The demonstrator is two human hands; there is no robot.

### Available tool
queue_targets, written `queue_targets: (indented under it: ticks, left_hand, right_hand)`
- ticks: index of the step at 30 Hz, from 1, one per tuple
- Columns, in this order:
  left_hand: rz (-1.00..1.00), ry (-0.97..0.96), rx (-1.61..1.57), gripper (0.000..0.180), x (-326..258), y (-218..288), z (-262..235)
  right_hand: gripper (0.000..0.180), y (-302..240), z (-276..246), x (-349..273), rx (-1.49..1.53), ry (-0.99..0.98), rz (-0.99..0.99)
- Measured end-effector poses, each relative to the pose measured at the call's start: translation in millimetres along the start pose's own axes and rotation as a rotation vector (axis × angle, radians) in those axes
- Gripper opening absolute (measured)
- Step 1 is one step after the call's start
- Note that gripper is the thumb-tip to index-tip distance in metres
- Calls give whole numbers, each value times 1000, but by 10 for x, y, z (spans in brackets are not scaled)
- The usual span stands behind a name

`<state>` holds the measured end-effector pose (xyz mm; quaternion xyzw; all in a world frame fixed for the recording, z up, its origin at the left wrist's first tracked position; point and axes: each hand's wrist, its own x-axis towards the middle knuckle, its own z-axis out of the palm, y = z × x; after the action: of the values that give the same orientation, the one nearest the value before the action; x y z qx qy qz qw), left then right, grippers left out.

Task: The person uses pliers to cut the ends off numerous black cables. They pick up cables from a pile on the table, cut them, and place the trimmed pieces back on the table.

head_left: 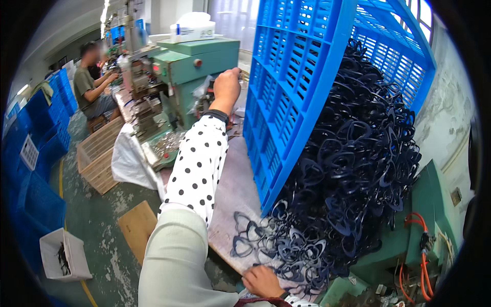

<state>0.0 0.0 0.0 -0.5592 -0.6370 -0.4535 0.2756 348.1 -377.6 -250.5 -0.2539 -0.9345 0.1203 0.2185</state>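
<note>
My left arm, in a polka-dot sleeve with a plain pale cover at the upper part, stretches forward between a green machine (pixel 207 59) and a tilted blue plastic crate (pixel 280 105). At its end my left hand (pixel 226 91) is closed. What its curled fingers hold is hidden. My right hand (pixel 262 281) lies low at the table's near edge, fingers loosely bent, beside scattered dark loop-shaped flat pieces (pixel 250 245). Nothing shows in it. From the tipped crate a big heap of the same dark pieces (pixel 342 169) spills onto the pinkish tabletop (pixel 227 204).
A white tissue box (pixel 193 29) tops the machine. On the left floor are a wooden crate (pixel 97 158), a white bin (pixel 59 253), a cardboard sheet (pixel 137 225) and blue crates (pixel 38 202). A person (pixel 91 84) sits farther back. Orange hoses (pixel 424 276) hang at right.
</note>
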Motion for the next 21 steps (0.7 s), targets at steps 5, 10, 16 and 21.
queue_targets:
  ticks: [5, 10, 16, 21]
  left_hand:
    - [1, -24, 85, 16, 508, 59, 575]
    - [2, -87, 203, 21, 163, -217, 1149]
    - [1, -190, 290, 16, -31, -367, 1359]
    - [-13, 165, 155, 12, -64, -212, 1370]
  right_hand:
    - [20, 302, 185, 99, 32, -38, 69]
    - [23, 386, 223, 74, 138, -105, 133]
    - [27, 376, 225, 72, 163, -123, 160]
    - [31, 338, 360, -59, 126, -102, 150]
